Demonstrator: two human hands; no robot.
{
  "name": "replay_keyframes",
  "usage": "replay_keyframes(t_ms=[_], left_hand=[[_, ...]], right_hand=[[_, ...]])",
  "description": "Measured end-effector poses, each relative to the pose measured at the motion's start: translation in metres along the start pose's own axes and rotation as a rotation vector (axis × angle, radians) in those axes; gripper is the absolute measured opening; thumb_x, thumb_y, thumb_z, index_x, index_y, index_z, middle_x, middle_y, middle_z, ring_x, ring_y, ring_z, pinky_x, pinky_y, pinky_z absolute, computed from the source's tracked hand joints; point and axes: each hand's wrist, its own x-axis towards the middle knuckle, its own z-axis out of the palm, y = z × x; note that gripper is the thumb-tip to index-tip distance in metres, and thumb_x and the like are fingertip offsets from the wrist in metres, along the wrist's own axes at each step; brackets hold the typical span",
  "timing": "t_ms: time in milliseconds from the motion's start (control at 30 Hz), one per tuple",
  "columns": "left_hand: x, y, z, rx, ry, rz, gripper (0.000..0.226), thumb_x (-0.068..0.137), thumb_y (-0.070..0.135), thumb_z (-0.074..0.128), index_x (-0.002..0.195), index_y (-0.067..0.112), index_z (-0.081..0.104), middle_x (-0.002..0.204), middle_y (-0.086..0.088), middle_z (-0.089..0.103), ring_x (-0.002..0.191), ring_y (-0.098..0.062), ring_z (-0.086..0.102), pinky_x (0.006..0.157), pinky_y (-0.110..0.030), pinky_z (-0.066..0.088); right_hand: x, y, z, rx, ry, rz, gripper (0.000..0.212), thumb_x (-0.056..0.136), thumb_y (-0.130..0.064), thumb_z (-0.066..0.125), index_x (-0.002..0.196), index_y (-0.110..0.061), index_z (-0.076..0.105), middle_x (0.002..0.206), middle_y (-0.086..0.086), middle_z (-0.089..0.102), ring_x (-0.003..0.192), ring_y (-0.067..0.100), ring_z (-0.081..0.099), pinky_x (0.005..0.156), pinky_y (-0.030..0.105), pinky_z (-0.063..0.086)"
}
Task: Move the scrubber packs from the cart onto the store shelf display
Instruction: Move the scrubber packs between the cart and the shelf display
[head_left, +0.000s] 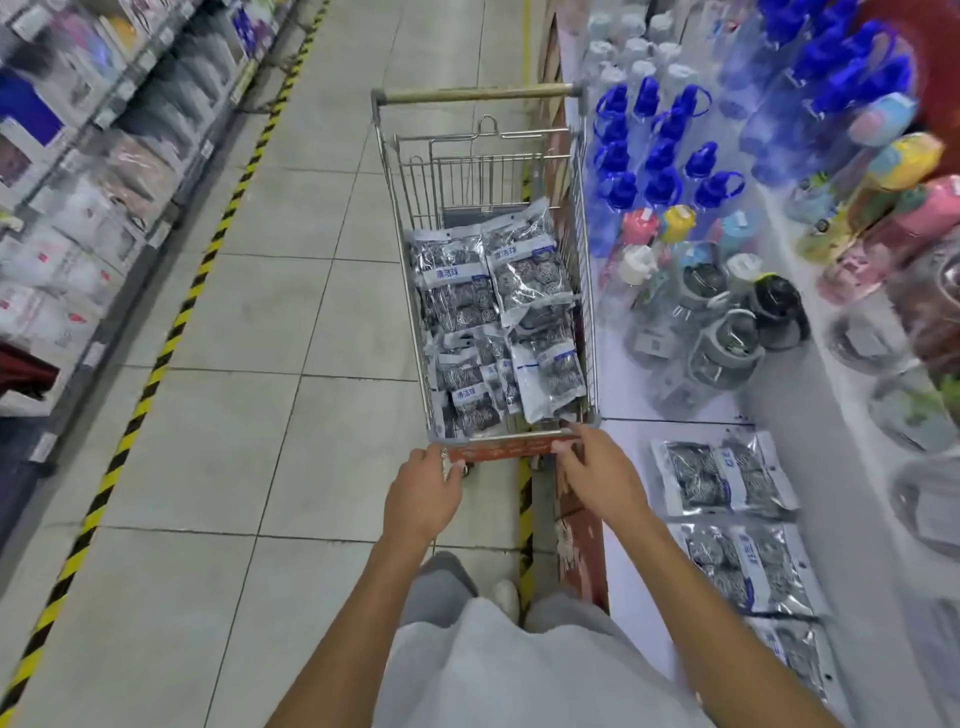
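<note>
1. Right now both hands rest on the red plastic handle bar (511, 448) at the near end of the silver wire shopping cart (405, 218).
2. Left hand (423, 491) has its fingers (451, 470) curled round the bar's left end, gripping it.
3. Right hand (597, 475) lies on the bar's right end, its fingers (563, 448) bent over it, one reaching towards the basket rim.
4. Just beyond the fingers, clear plastic packs of silvery steel-wool scrubbers with blue-and-white labels (493, 312) fill the cart's basket in a loose heap.
5. Right of the right hand, three more such packs (719, 475) lie flat in a row on the white shelf display (631, 571).
6. Further along that shelf, beyond the right fingers, stand blue-capped clear plastic bottles (660, 150).
</note>
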Motion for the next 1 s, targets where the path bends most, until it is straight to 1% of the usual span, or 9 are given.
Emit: replay_keyframes(t_ms=[267, 367, 467, 567, 667, 767, 800, 900, 1000], left_hand=[[0.132, 0.013, 0.004, -0.133, -0.205, -0.116, 0.037, 0.104, 0.030, 0.052, 0.131, 0.006, 0.058, 0.128, -0.017, 0.064, 0.120, -0.035, 0.061, 0.091, -0.036, 0.047], [0.183, 0.015, 0.012, -0.154, -0.281, -0.156, 0.037, 0.104, 0.035, 0.052, 0.126, 0.006, 0.059, 0.118, -0.014, 0.068, 0.107, -0.034, 0.065, 0.085, -0.036, 0.052], [0.229, 0.021, 0.028, -0.187, -0.337, -0.200, 0.053, 0.104, 0.038, 0.053, 0.146, 0.006, 0.049, 0.133, -0.017, 0.064, 0.107, -0.028, 0.066, 0.094, -0.036, 0.051], [0.270, 0.027, 0.045, -0.308, -0.401, -0.303, 0.061, 0.104, 0.031, 0.057, 0.156, 0.006, 0.038, 0.137, -0.014, 0.059, 0.086, -0.013, 0.063, 0.088, -0.031, 0.052], [0.310, 0.022, 0.072, -0.358, -0.424, -0.424, 0.061, 0.099, 0.031, 0.062, 0.152, 0.008, 0.041, 0.145, -0.015, 0.057, 0.106, -0.029, 0.066, 0.096, -0.043, 0.056], [0.341, 0.024, 0.091, -0.441, -0.452, -0.517, 0.063, 0.103, 0.024, 0.060, 0.156, 0.007, 0.032, 0.140, -0.009, 0.054, 0.077, -0.012, 0.057, 0.062, -0.015, 0.056], [0.352, 0.024, 0.097, -0.485, -0.457, -0.549, 0.068, 0.103, 0.023, 0.061, 0.159, 0.006, 0.027, 0.143, -0.010, 0.052, 0.077, -0.010, 0.056, 0.063, -0.014, 0.054], [0.382, 0.022, 0.111, -0.564, -0.457, -0.652, 0.082, 0.096, 0.025, 0.071, 0.160, 0.008, 0.023, 0.153, -0.016, 0.048, 0.130, -0.030, 0.056, 0.113, -0.042, 0.046], [0.402, 0.019, 0.127, -0.573, -0.445, -0.711, 0.079, 0.092, 0.023, 0.076, 0.156, 0.010, 0.032, 0.146, -0.015, 0.054, 0.134, -0.034, 0.053, 0.116, -0.051, 0.042]], right_hand=[[0.149, -0.022, -0.003, 0.122, 0.005, 0.215, 0.050, 0.105, -0.035, 0.055, 0.148, -0.010, 0.047, 0.146, 0.012, 0.056, 0.126, 0.029, 0.058, 0.090, 0.032, 0.042], [0.197, -0.026, 0.002, 0.156, -0.001, 0.286, 0.041, 0.105, -0.029, 0.055, 0.143, -0.013, 0.051, 0.138, 0.010, 0.061, 0.113, 0.025, 0.060, 0.082, 0.030, 0.040], [0.243, -0.019, 0.009, 0.136, -0.016, 0.337, 0.031, 0.100, -0.036, 0.057, 0.123, -0.015, 0.055, 0.119, 0.008, 0.066, 0.098, 0.024, 0.060, 0.076, 0.034, 0.043], [0.284, -0.007, 0.017, 0.112, -0.066, 0.411, 0.031, 0.093, -0.032, 0.061, 0.119, -0.015, 0.056, 0.109, 0.007, 0.067, 0.097, 0.029, 0.064, 0.080, 0.039, 0.052], [0.322, 0.009, 0.029, 0.051, -0.085, 0.454, 0.041, 0.088, -0.029, 0.065, 0.122, -0.010, 0.054, 0.112, 0.012, 0.065, 0.099, 0.033, 0.064, 0.081, 0.041, 0.054], [0.346, 0.026, 0.045, -0.013, -0.070, 0.466, 0.058, 0.087, -0.027, 0.066, 0.137, -0.005, 0.046, 0.125, 0.019, 0.060, 0.110, 0.039, 0.063, 0.089, 0.047, 0.055], [0.350, 0.028, 0.048, -0.021, -0.071, 0.475, 0.060, 0.089, -0.025, 0.067, 0.140, -0.005, 0.043, 0.127, 0.020, 0.060, 0.111, 0.039, 0.062, 0.087, 0.045, 0.054], [0.361, 0.036, 0.057, -0.033, -0.079, 0.526, 0.059, 0.093, -0.024, 0.066, 0.142, -0.006, 0.040, 0.120, 0.017, 0.065, 0.105, 0.036, 0.065, 0.076, 0.037, 0.046], [0.369, 0.046, 0.065, -0.028, -0.094, 0.562, 0.059, 0.091, -0.025, 0.069, 0.140, -0.006, 0.043, 0.119, 0.017, 0.065, 0.105, 0.037, 0.065, 0.084, 0.042, 0.055]])
